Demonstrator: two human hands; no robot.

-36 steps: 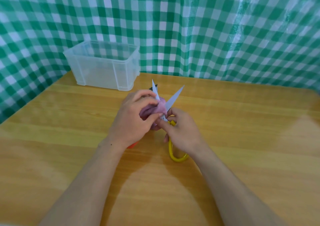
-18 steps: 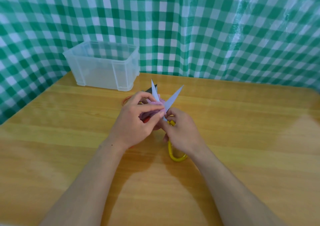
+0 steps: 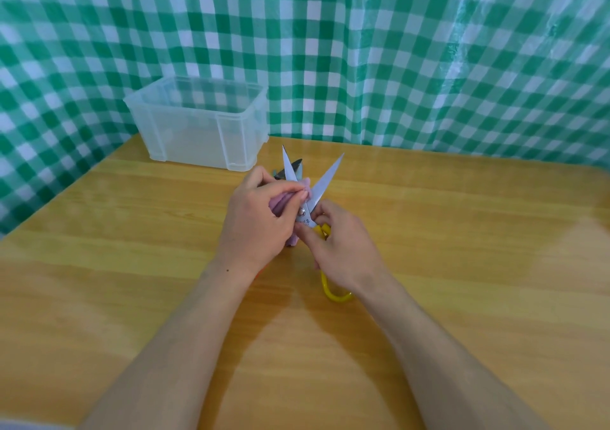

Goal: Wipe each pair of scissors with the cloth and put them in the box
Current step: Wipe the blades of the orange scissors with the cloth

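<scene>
**Box ahead and to the left, blades pointing away**

My right hand [image 3: 343, 251] grips the yellow-handled scissors [image 3: 307, 210] just below the pivot, fingers curled round the top of the handles. One yellow loop sticks out under my wrist. The scissors are spread in a V, and their long axis runs away from me, tips toward the far edge of the bench [image 3: 462, 264]. My left hand [image 3: 257, 221] pinches the bunched pink cloth [image 3: 284, 201] against the base of the left blade [image 3: 288, 165]. The right blade [image 3: 326, 177] stands bare.

The clear plastic box [image 3: 198, 132] sits at the far left of the bench against the green checked sheet [image 3: 363, 50], ahead and to the left of both hands and apart from them. My left hand is the nearer one to it, but my right hand holds the scissors. So I judge the drop will mean reaching my right hand forward and left, past my left hand, with the blades closed first.

A second pair of scissors [image 3: 292, 169] lies just beyond my left hand with only its dark tips showing. I cannot tell how it lies.
</scene>
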